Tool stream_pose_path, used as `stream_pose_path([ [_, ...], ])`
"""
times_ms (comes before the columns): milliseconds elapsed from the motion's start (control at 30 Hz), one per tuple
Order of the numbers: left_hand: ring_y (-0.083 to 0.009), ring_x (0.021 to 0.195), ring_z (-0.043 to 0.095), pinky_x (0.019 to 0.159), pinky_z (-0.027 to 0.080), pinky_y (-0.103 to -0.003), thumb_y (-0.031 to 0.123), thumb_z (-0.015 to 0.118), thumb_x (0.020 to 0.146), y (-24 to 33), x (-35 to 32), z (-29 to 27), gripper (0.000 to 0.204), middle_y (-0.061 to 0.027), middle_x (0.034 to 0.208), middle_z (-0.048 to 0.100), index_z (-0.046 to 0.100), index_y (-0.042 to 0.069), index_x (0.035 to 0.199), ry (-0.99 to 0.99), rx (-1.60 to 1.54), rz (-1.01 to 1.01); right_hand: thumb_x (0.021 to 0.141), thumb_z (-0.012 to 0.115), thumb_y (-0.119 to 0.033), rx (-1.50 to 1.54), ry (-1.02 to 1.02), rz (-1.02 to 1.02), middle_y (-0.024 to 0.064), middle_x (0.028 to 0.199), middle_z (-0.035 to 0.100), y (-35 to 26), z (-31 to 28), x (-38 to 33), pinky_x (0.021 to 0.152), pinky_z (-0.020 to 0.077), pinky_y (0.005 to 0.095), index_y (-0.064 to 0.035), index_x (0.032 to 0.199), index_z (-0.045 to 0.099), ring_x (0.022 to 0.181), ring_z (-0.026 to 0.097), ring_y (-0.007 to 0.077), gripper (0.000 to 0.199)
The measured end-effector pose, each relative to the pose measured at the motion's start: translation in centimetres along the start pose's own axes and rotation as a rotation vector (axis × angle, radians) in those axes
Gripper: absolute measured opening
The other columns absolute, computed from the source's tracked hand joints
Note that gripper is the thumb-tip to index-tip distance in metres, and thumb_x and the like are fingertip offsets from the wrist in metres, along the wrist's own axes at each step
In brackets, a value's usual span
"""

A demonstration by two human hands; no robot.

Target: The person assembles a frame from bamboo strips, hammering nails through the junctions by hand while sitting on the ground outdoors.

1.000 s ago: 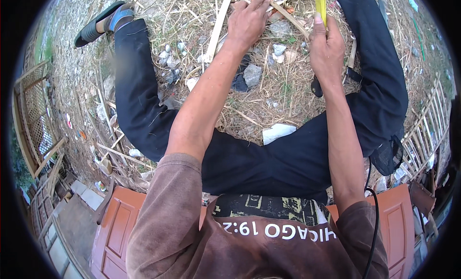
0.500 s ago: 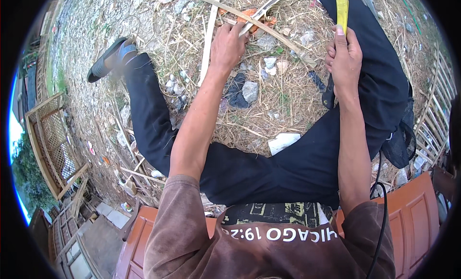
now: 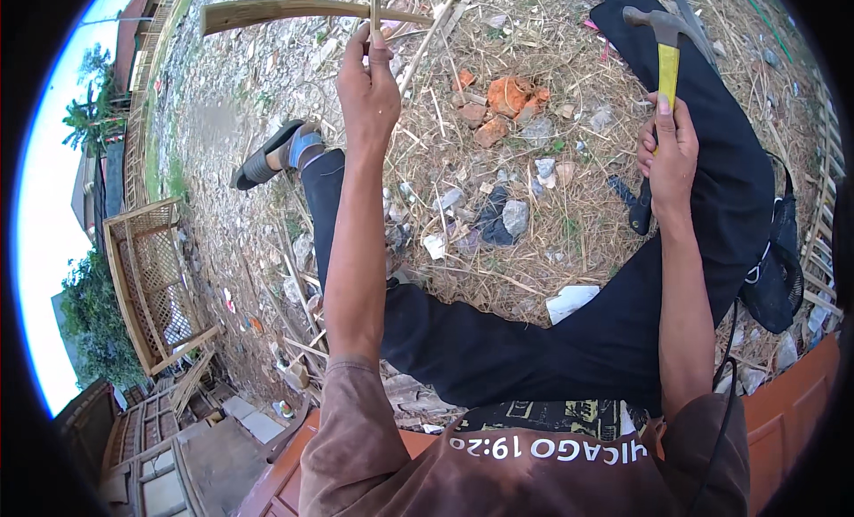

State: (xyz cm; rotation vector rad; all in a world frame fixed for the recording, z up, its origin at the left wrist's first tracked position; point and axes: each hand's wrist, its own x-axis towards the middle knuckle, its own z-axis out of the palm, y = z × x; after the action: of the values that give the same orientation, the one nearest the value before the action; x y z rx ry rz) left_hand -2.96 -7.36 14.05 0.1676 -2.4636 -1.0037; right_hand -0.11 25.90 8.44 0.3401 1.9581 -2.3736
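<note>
My left hand is raised and pinches an upright thin wooden strip between thumb and fingers. A longer, slightly bent wooden strip crosses it just above my fingertips; whether the two are fastened together I cannot tell. On the right, my right hand is closed round the yellow handle of a claw hammer, its metal head up and over my trouser leg. Below that hand lies a dark-handled tool on the straw.
Broken orange brick pieces and a grey stone lie between my legs on straw-strewn ground. A white slab rests by my thigh. At left stands a wooden lattice frame. A black mesh bag lies at my right.
My left hand has lifted the crossed strips up and left off the ground, uncovering the brick pieces. The hammer is still in my right hand, and the whole view has shifted.
</note>
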Motion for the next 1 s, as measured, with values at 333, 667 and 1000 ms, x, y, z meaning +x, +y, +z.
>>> stream_pose_path([
  [333,-0.0034,0.059,0.04,0.05,0.032,-0.022,0.026,0.053,0.105,-1.1,0.5,-1.9,0.037,0.003,0.074,0.05,0.055,-0.001,0.131,0.101,-0.073,-0.004,0.106,0.048,-0.037,-0.028,-0.014,0.056,-0.0058,0.065,0.038,0.2,0.2,-0.4,0.042,0.0279,0.0179,-0.0054,0.12,0.057,0.05,0.033,0.0008,0.036],
  [667,-0.0085,0.049,0.039,0.046,0.03,-0.032,0.038,0.058,0.102,0.9,0.2,-3.1,0.041,-0.0013,0.054,0.047,0.067,0.0,0.09,0.248,0.317,0.224,0.106,0.048,-0.038,-0.048,-0.012,0.075,-0.0061,0.065,0.037,0.6,0.3,-0.7,0.041,0.028,0.0175,-0.0066,0.12,0.056,0.049,0.034,0.0004,0.035],
  [1000,-0.008,0.045,0.039,0.044,0.027,-0.031,0.053,0.059,0.098,0.2,0.8,-4.1,0.06,-0.0007,0.045,0.044,0.071,0.001,0.072,0.319,0.342,0.181,0.106,0.048,-0.038,-0.046,-0.011,0.108,-0.0062,0.065,0.037,0.4,0.7,-1.0,0.042,0.0285,0.0172,-0.007,0.123,0.054,0.049,0.033,0.0003,0.035],
])
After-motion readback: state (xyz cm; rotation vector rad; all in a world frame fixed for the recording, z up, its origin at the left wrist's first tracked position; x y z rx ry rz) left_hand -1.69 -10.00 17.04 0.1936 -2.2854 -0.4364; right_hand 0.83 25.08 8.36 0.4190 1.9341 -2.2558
